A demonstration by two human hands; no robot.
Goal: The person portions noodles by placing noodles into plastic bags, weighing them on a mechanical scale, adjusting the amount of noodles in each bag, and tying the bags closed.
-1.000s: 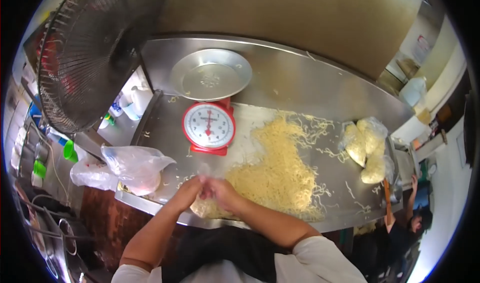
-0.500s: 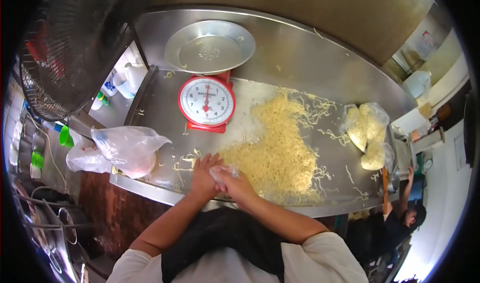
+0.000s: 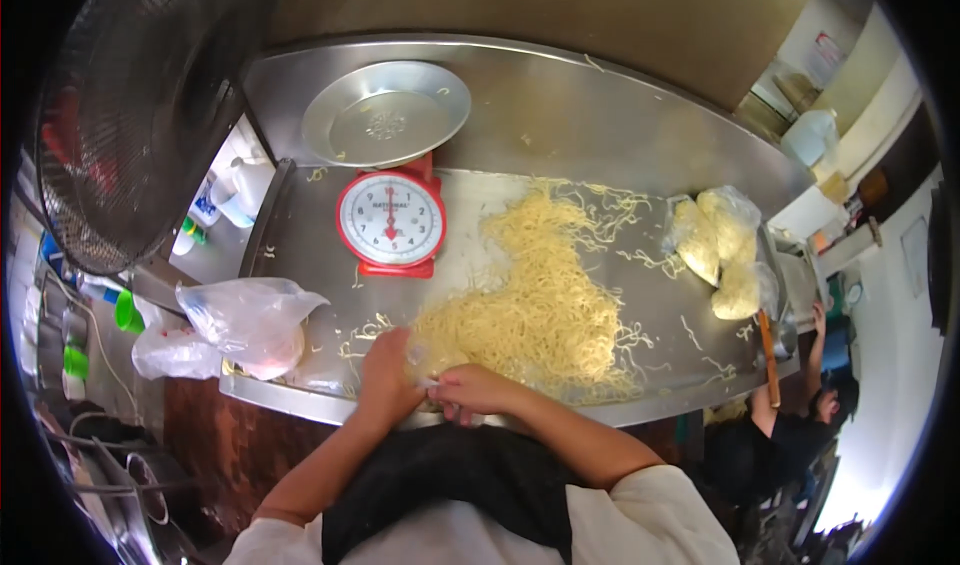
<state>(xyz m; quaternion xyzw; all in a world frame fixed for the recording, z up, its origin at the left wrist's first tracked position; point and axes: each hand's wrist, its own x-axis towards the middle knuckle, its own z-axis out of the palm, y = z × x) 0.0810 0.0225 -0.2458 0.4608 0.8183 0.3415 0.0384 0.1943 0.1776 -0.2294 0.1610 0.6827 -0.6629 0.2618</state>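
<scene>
Yellow noodles point(image 3: 545, 310) lie in a wide heap on the metal table point(image 3: 690, 365). At the heap's lower left, near the table's front edge, my left hand point(image 3: 390, 377) is closed around a clear plastic bag point(image 3: 418, 353). Just right of it, my right hand point(image 3: 472, 391) pinches the same plastic, its fingertips close to my left hand. What the bag holds is hard to make out. Behind my hands stands a red scale point(image 3: 391, 219) with a round metal pan point(image 3: 386, 115) on top; its needle is vertical.
Plastic bags point(image 3: 250, 320) sit at the table's left end. Several filled noodle bags point(image 3: 722, 245) rest at the right end, beside a wooden handle point(image 3: 768, 357). A large fan point(image 3: 140, 115) stands at the upper left. Another person point(image 3: 785, 435) is at the lower right.
My left hand was spread half a second ago and has closed on the plastic. My right hand still grips it, now lower beside my left. The camera view has shifted.
</scene>
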